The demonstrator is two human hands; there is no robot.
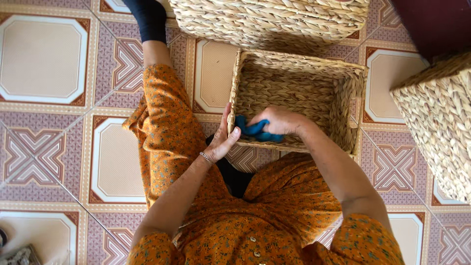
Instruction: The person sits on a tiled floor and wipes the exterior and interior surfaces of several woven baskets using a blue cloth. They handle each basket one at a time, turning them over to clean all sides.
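A square woven straw basket (299, 64) lies open on the tiled floor in front of me. My right hand (275, 120) is inside it near the front wall, closed on a blue cloth (255, 130) that presses against the weave. My left hand (223, 139) rests with spread fingers on the basket's front left corner, steadying it from outside. A thin bracelet sits on my left wrist. I sit on the floor in an orange patterned dress, one leg in a black sock stretched out to the left of the basket.
A second woven basket (270, 19) stands just behind the open one. A third woven basket (439, 122) stands at the right. A dark red object (434, 22) fills the top right corner. Patterned floor tiles (44, 64) spread to the left.
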